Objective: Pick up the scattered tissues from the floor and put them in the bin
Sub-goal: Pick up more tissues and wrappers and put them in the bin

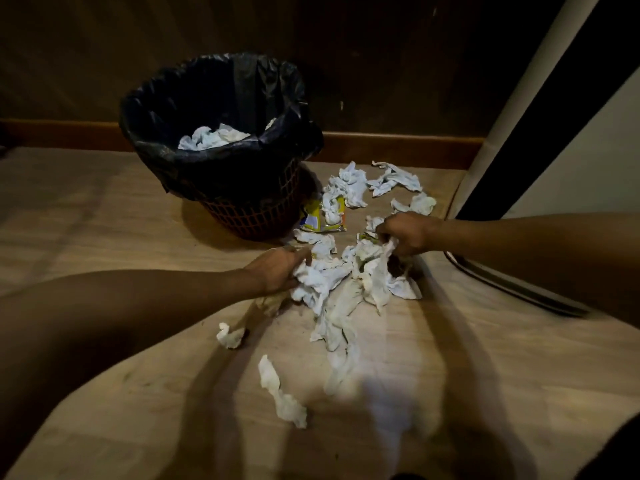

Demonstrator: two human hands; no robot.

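Observation:
A mesh bin lined with a black bag stands on the wooden floor at the upper left, with crumpled white tissues inside. A heap of white tissues lies on the floor right of the bin. My left hand grips the left side of the heap. My right hand pinches a tissue at its right side. Loose tissues lie farther back and nearer me.
A yellow wrapper lies against the bin's base among the tissues. A dark wall with a wooden skirting board runs behind. A white and black panel slants along the right, with a dark curved base on the floor.

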